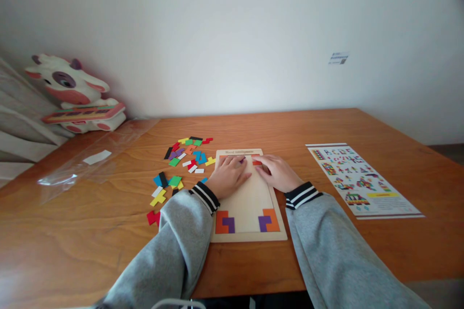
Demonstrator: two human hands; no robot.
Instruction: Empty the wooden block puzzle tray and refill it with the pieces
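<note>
A pale wooden puzzle board (250,203) lies flat on the table in front of me. Orange and purple pieces (225,222) fill its near left corner, and another orange and purple pair (268,220) fills its near right corner. My left hand (229,175) rests palm down on the board's far left part, fingers stretched over a purple piece. My right hand (277,171) lies flat beside it, fingertips pressing a red piece (256,161) near the board's top edge. Loose coloured pieces (181,159) are scattered left of the board.
A printed pattern sheet (362,178) lies at the right. A clear plastic bag (90,159) with a white label lies at the left. A cow-shaped toy (74,94) stands at the far left corner against the wall. The table's near edge runs below my sleeves.
</note>
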